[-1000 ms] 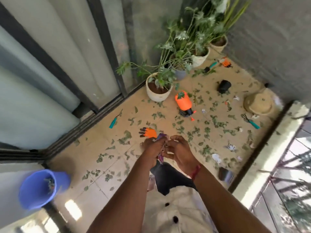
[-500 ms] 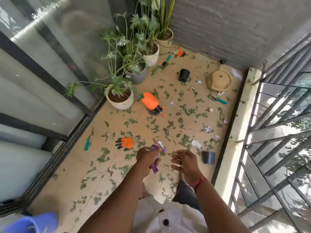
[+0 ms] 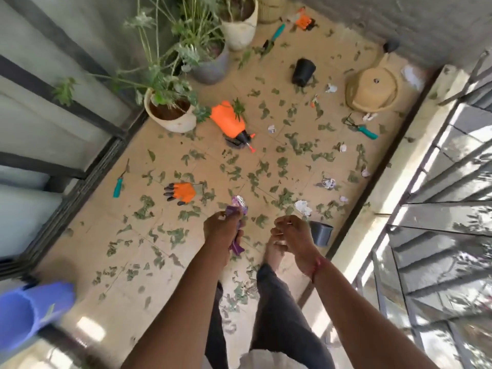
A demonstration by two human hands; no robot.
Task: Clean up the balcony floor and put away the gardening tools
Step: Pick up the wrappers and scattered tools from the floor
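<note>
My left hand (image 3: 222, 227) grips a crumpled purple wrapper (image 3: 237, 207) that sticks out above and below the fist. My right hand (image 3: 288, 230) hangs beside it with curled fingers and nothing visible in it. Green leaf scraps (image 3: 282, 166) and bits of paper (image 3: 303, 207) litter the tan tiled floor. On the floor lie an orange glove (image 3: 183, 193), an orange spray bottle (image 3: 229, 122), a teal-handled tool (image 3: 118, 185) by the door track, a teal hand rake (image 3: 364, 130), a teal trowel (image 3: 275, 34) and another orange glove (image 3: 303, 21).
Potted plants (image 3: 173, 115) line the left wall. An upturned tan pot (image 3: 372, 90), a black pot (image 3: 303, 71) and a small dark pot (image 3: 320, 231) sit on the floor. A blue bucket (image 3: 29, 310) stands at lower left. A ledge and railing (image 3: 394, 187) bound the right side.
My hands have moved apart: a second ago both worked the purple wrapper together, now only the left holds it. The view has swung right toward the railing.
</note>
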